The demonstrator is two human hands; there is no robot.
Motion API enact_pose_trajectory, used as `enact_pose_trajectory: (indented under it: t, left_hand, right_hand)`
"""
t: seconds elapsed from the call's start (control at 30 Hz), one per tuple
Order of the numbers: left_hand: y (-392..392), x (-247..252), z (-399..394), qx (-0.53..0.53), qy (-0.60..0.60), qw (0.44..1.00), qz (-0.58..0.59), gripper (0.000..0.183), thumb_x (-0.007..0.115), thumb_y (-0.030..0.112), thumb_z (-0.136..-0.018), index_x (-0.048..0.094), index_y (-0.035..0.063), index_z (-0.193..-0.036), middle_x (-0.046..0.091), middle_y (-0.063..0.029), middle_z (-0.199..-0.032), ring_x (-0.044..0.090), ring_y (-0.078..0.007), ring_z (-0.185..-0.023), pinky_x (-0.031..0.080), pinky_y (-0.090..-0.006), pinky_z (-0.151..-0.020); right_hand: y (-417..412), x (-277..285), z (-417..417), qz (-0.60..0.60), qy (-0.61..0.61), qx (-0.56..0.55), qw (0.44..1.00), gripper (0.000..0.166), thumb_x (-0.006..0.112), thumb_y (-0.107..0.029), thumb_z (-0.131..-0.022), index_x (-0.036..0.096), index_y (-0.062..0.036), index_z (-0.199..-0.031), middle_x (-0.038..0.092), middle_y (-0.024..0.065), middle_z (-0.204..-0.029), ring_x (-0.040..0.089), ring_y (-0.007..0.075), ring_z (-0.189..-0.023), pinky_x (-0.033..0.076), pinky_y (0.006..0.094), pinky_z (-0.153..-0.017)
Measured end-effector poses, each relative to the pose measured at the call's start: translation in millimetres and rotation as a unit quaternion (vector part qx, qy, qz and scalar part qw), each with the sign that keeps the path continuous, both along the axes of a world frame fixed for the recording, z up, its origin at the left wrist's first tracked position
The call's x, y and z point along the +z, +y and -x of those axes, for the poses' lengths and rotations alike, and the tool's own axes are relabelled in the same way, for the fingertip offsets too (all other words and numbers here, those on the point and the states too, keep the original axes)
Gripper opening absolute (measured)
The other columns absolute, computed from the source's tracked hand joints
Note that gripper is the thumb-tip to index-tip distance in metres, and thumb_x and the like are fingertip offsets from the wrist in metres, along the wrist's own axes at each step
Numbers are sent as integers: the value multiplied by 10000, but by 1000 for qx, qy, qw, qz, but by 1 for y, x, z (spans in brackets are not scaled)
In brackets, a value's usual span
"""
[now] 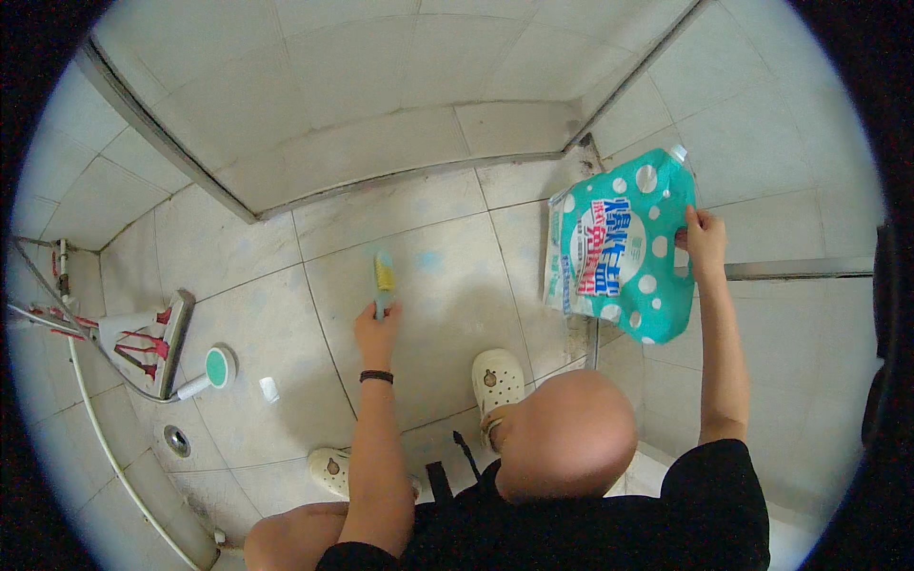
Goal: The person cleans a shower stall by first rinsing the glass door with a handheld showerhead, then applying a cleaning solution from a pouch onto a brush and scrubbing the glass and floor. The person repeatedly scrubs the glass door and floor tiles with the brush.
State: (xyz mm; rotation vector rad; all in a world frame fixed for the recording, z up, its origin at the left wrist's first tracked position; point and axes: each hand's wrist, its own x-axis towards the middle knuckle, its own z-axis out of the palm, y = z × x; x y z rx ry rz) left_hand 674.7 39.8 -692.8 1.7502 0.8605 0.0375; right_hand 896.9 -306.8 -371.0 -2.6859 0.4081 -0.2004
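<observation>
My left hand [375,334] grips the pale handle of a small scrubbing brush [384,275] with yellow bristles, low over the tiled floor [421,314]. Out to the right, my right hand [705,239] holds a large teal bag of laundry detergent [643,246] by the grip hole at its edge. The bag has white dots, printed writing and a white cap [678,152] at one upper corner. A faint blue patch [430,261] marks the tile just right of the brush.
At the left stand a sponge mop [168,346] with red parts and a shower head [218,367] lying on the floor. Nearby are a small white piece [269,390] and a floor drain [177,440]. A raised metal-edged sill [414,178] runs across the far side. My feet wear cream clogs [498,382].
</observation>
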Motion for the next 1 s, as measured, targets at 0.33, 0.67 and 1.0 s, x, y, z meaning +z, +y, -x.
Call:
enact_pose_trajectory:
  t: [0.33, 0.67, 1.0]
  left_hand:
    - [-13, 18, -14, -61, 15, 991, -119, 317, 497, 64, -833, 496, -10, -1141, 615, -124, -905, 562, -233, -701, 459, -338, -672]
    - [-28, 48, -39, 20, -149, 868, 474, 221, 472, 180, -910, 535, 11, -1037, 589, -47, -930, 523, -97, -808, 408, -243, -773]
    - [0, 83, -53, -106, -139, 950, 260, 330, 532, 260, -874, 523, 1, -1078, 551, -35, -947, 496, -125, -901, 382, -262, -827]
  right_hand:
    - [-18, -30, -37, 189, -13, 60, 980, 277, 499, -204, -864, 585, 59, -889, 609, 212, -759, 615, 323, -643, 497, 396, -587]
    - [149, -124, 77, -51, 261, 417, 869, 137, 457, -13, -783, 531, 26, -891, 577, 217, -895, 556, 345, -859, 446, 370, -737]
    - [204, -183, 76, -425, 499, 300, 693, 216, 494, -136, -886, 452, -35, -1072, 499, 26, -659, 447, 79, -492, 348, 230, -407]
